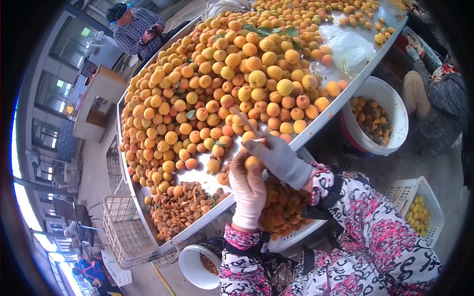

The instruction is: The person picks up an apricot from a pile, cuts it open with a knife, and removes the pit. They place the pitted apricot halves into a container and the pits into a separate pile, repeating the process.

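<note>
Apricot point(253, 163) in left hand point(248, 186), bare tabletop point(201, 173) inside edge point(198, 224)

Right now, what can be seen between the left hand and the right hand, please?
In the head view, a round orange fruit shows between the left hand and the right hand.

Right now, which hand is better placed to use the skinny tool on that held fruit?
Probably the right hand: the thin tool sticks out of its grip, near the fruit. The left hand holds that fruit, so it seems better for steadying it.
</note>
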A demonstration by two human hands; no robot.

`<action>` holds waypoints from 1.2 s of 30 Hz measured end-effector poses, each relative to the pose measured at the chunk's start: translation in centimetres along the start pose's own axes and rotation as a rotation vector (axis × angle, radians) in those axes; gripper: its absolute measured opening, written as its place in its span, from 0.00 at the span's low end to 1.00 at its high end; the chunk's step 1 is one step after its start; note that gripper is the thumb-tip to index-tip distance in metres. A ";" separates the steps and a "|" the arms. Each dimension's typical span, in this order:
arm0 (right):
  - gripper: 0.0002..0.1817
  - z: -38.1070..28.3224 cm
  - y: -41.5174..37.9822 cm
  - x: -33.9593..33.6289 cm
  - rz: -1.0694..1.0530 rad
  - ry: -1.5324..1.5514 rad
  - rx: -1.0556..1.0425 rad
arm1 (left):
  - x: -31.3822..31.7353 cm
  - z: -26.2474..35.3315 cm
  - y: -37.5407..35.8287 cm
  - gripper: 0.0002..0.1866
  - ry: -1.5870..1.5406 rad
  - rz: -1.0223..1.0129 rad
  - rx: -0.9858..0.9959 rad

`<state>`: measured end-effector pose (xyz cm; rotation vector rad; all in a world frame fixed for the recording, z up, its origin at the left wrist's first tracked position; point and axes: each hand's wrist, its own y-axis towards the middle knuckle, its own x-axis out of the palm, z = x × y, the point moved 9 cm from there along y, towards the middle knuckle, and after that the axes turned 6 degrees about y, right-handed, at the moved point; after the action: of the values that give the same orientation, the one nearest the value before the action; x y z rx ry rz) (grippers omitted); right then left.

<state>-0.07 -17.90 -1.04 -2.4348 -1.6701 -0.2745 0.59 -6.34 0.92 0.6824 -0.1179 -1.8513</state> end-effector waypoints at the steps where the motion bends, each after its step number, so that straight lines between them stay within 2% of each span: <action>1: 0.18 -0.3 -0.6 -0.5 0.068 -0.147 0.029 | 0.4 0.4 -0.2 0.19 -0.004 -0.021 0.018; 4: 0.18 -0.4 -0.9 0.0 0.093 -0.117 0.054 | 0.6 -0.6 0.4 0.21 -0.169 0.041 -0.102; 5: 0.17 0.0 -0.6 0.0 0.116 -0.020 0.005 | 0.9 -0.2 0.3 0.22 -0.188 -0.006 -0.132; 9: 0.15 -0.7 -0.4 0.3 0.116 -0.069 -0.065 | 0.7 0.2 0.5 0.22 -0.125 0.067 -0.021; 11: 0.11 -1.8 -0.5 0.1 0.182 -0.091 -0.195 | 1.4 -0.1 0.5 0.20 -0.328 0.000 -0.197; 12: 0.11 -1.7 -0.4 0.0 0.187 -0.091 -0.191 | 1.5 -0.1 0.8 0.20 -0.328 -0.005 -0.201; 14: 0.09 -4.1 -0.7 0.3 0.198 -0.277 -0.465 | 0.9 1.2 1.6 0.18 -0.040 0.075 -0.051; 15: 0.09 -4.4 -0.7 0.5 0.189 -0.301 -0.466 | 0.6 2.0 1.2 0.18 0.269 0.111 0.015; 16: 0.09 -4.4 -0.7 0.4 0.187 -0.304 -0.463 | 0.4 1.9 1.2 0.18 0.266 0.111 0.011; 18: 0.10 -6.7 -2.7 2.7 0.073 -0.587 -0.830 | 4.3 -3.2 -1.4 0.20 -1.175 -0.015 -0.785; 20: 0.09 -7.4 -3.0 3.4 0.019 -0.604 -0.833 | 4.4 -4.5 -1.8 0.21 -1.204 0.006 -0.815; 22: 0.10 -6.7 -1.9 2.2 0.095 -0.405 -0.729 | 4.2 -2.4 -0.9 0.21 -1.121 0.052 -0.848; 23: 0.10 -5.3 -0.7 0.9 0.158 -0.161 -0.550 | 4.7 -4.7 -0.4 0.24 -1.342 0.039 -0.903; 24: 0.11 -2.4 1.1 0.1 0.137 0.014 -0.205 | 5.2 -3.1 -0.4 0.23 -1.695 -0.430 -0.672; 26: 0.12 -0.6 2.7 -0.9 0.113 0.246 0.012 | 3.2 -4.7 -1.0 0.22 -1.265 -0.089 -0.882; 27: 0.12 -0.8 2.6 -0.8 0.109 0.251 0.016 | 2.9 -4.2 -1.0 0.22 -1.260 -0.083 -0.884; 29: 0.13 0.6 2.2 -0.7 0.140 0.309 0.245 | 2.5 -4.2 -1.5 0.22 -1.179 -0.065 -0.938; 30: 0.13 0.8 2.2 -0.7 0.138 0.308 0.244 | 2.3 -4.5 -1.6 0.22 -1.180 -0.063 -0.936; 32: 0.16 0.4 2.3 0.7 -0.041 0.292 0.163 | 2.7 -4.8 -1.7 0.21 -1.247 -0.216 -0.870; 33: 0.19 0.2 1.6 1.1 -0.132 0.239 0.219 | 2.6 -5.5 -1.9 0.21 -1.247 -0.214 -0.872; 34: 0.19 -1.0 1.1 1.0 -0.133 0.239 0.221 | 2.3 -6.0 -1.9 0.22 -1.281 -0.197 -0.847; 36: 0.19 -3.1 -0.2 2.6 -0.394 -0.203 0.158 | 2.5 -4.6 -1.3 0.22 -1.316 -0.181 -0.821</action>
<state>0.46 -16.23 2.56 -2.0642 -2.1641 0.0575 1.25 -6.98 -4.46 -1.1578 -0.1226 -1.9941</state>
